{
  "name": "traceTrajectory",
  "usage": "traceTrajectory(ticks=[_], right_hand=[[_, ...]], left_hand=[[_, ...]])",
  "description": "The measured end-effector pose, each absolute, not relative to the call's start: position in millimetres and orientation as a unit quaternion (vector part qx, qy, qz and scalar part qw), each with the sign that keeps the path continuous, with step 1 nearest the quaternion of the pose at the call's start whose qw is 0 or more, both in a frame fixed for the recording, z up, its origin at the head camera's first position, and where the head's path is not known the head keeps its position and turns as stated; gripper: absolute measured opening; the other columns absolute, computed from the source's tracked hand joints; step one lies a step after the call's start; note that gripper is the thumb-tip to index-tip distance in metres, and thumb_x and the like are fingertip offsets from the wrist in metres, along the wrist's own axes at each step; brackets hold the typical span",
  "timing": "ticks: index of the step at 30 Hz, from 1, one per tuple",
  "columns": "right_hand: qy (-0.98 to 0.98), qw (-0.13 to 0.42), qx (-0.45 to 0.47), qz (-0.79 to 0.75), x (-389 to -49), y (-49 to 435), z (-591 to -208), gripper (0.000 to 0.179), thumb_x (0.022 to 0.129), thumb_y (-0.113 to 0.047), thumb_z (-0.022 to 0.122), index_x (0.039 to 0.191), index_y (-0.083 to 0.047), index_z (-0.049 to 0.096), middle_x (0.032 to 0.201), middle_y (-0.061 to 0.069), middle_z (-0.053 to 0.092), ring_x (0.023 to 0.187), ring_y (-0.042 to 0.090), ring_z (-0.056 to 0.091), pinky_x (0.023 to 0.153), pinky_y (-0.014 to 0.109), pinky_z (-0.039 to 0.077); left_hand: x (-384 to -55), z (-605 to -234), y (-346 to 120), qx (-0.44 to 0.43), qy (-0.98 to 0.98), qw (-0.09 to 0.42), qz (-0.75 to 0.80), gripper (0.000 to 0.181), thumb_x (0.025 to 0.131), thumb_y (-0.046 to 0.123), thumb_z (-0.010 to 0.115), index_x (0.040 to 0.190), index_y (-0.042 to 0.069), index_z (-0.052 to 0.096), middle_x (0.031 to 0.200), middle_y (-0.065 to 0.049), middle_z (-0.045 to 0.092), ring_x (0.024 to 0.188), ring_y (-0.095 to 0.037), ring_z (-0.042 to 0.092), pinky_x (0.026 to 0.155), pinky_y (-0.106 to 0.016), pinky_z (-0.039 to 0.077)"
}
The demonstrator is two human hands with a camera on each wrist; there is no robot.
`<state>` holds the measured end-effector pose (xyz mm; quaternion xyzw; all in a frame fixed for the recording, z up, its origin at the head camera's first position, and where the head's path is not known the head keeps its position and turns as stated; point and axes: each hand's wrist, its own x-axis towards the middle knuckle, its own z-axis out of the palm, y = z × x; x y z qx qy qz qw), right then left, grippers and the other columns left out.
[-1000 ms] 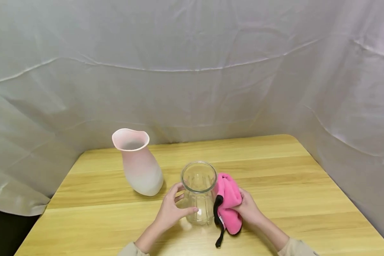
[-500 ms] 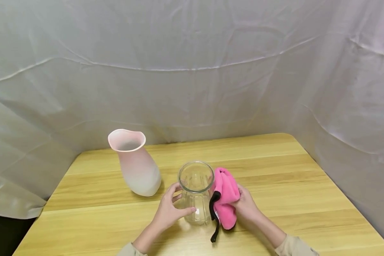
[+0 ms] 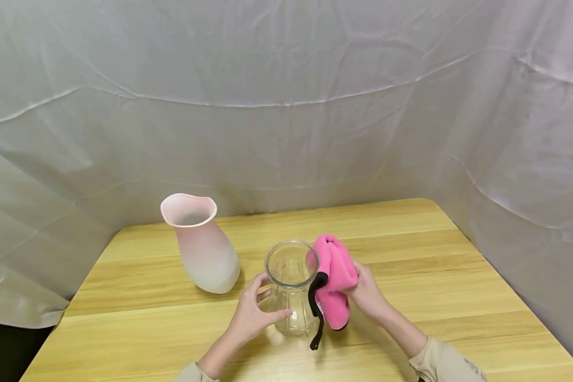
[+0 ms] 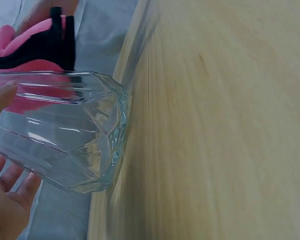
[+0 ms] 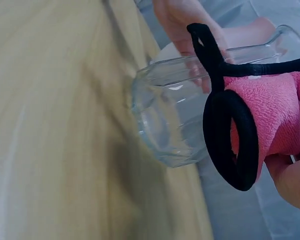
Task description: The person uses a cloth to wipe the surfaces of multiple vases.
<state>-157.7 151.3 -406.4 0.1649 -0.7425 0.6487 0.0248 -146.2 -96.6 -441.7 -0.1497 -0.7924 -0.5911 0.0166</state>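
left fingers (image 4: 28, 188) curve round the glass vase (image 3: 302, 310), right fingers (image 3: 361, 277) grip pink cloth (image 3: 336, 270) beside it.

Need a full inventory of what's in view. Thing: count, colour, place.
Table: 1, light wood, under everything
Fabric backdrop: 1, grey, behind and beside the table
Glass vase: 1, clear, upright near the table's front
Tall vase: 1, pink fading to white, left of the glass vase
Cloth: 1, pink with black edging, right of the glass vase
Sleeves: 2, beige, bottom of head view
Left hand: 1, bare, holding the glass vase
Right hand: 1, bare, gripping the cloth
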Motion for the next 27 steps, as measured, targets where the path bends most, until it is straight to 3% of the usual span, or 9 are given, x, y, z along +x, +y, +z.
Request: traceTrajectory(ticks=[5,11,14,22,27], right_hand=[[-0.730,0.027,0.178,0.660,-158,152,-395,0.031,0.078,0.004,0.060,0.107,0.008,0.052,0.091,-0.007,0.060,0.083,0.008,0.056,0.071,0.024,0.053],[-0.706,0.019,0.194,0.681,-158,154,-389,0.036,0.077,0.004,0.062,0.106,-0.016,0.056,0.094,-0.007,0.060,0.085,0.007,0.056,0.071,0.022,0.053],[-0.703,0.028,0.206,0.680,-159,155,-389,0.039,0.077,0.005,0.062,0.106,-0.022,0.056,0.096,-0.007,0.059,0.086,0.006,0.055,0.072,0.022,0.053],[-0.708,0.012,0.198,0.677,-162,156,-391,0.043,0.078,0.002,0.063,0.111,-0.023,0.054,0.098,-0.005,0.059,0.087,0.008,0.056,0.073,0.025,0.054],[-0.707,0.007,0.200,0.678,-162,154,-393,0.038,0.077,0.003,0.062,0.114,-0.004,0.053,0.096,-0.005,0.059,0.086,0.009,0.057,0.073,0.026,0.054]], left_hand=[[-146,-442,-97,-0.150,-0.791,0.017,-0.593,0.076,0.061,0.025,0.083,0.126,0.013,0.045,0.123,-0.006,0.048,0.114,-0.028,0.047,0.096,-0.030,0.045],[-146,-442,-96,-0.150,-0.792,0.022,-0.591,0.075,0.061,0.025,0.084,0.125,0.012,0.046,0.122,-0.005,0.049,0.114,-0.026,0.047,0.095,-0.029,0.045],[-146,-443,-96,-0.148,-0.794,0.023,-0.590,0.076,0.061,0.025,0.084,0.126,0.013,0.046,0.123,-0.005,0.049,0.113,-0.026,0.047,0.095,-0.029,0.045],[-147,-444,-96,-0.147,-0.793,0.023,-0.590,0.076,0.060,0.026,0.084,0.126,0.013,0.046,0.123,-0.005,0.048,0.114,-0.026,0.047,0.096,-0.029,0.044],[-147,-444,-96,-0.149,-0.794,0.025,-0.589,0.075,0.061,0.026,0.083,0.125,0.013,0.046,0.123,-0.005,0.048,0.113,-0.026,0.047,0.095,-0.030,0.045]])
